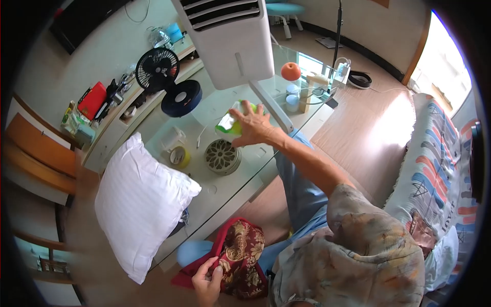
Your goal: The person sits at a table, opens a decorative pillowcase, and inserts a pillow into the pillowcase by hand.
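My right hand (250,124) reaches over the glass table (204,199), its fingers curled over a green and white packet (228,124). Just below that hand lies a round grey-green item with a petal-patterned top (222,156). Near the bottom edge, my left hand (208,282) has thumb and fingers together at the edge of a dark red cloth with gold flowers (243,250). The cloth lies by my blue-trousered legs (302,184).
A white pillow (143,204) rests at the table's left end. Yellow tape (179,157), a black fan (157,69), a white tower appliance (230,46) and an orange-red round item (291,71) stand around. A patterned couch (429,163) is right.
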The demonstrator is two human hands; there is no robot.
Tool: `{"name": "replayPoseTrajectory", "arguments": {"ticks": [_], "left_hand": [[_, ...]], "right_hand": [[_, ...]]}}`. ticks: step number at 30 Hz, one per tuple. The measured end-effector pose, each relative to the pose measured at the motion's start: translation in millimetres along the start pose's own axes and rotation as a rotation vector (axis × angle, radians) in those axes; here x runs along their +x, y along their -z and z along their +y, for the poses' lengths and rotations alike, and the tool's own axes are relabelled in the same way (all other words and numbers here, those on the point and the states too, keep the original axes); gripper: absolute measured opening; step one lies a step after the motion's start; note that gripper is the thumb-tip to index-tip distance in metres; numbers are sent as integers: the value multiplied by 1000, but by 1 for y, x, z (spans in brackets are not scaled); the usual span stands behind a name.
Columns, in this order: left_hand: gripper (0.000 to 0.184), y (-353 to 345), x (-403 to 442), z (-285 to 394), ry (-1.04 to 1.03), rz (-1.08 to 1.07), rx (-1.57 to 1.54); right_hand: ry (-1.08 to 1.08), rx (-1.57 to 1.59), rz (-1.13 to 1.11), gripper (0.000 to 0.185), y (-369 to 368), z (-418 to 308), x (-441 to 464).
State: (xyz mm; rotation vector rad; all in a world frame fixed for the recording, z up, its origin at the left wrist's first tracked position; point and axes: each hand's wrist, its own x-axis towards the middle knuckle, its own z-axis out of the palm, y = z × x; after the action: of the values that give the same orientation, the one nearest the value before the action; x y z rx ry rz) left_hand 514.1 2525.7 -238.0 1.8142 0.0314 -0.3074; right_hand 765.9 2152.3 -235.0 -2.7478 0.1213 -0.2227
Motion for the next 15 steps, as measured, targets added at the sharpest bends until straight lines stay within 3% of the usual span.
{"name": "replayPoseTrajectory", "arguments": {"ticks": [4, 6, 7, 8, 10, 11, 15], "left_hand": [[24, -7, -3, -3, 39, -2, 3], [21, -11, 0, -4, 217, -126, 223], [28, -19, 0, -5, 85, -141, 304], [28, -28, 0, 0, 87, -135, 305], [35, -43, 2, 12, 153, -230, 737], [40, -46, 2, 0, 45, -231, 858], [37, -46, 8, -23, -73, -292, 946]], "right_hand": [[154, 35, 19, 95, 7, 14, -2], [191, 42, -15, 93, 7, 22, -6], [305, 31, 38, 92, 1, 27, -8], [416, 21, 95, 91, 0, 26, -9], [449, 2, 79, 90, -5, 21, -16], [468, 6, 58, 89, -5, 19, -17], [480, 47, 41, 88, 1, 22, -11]]}}
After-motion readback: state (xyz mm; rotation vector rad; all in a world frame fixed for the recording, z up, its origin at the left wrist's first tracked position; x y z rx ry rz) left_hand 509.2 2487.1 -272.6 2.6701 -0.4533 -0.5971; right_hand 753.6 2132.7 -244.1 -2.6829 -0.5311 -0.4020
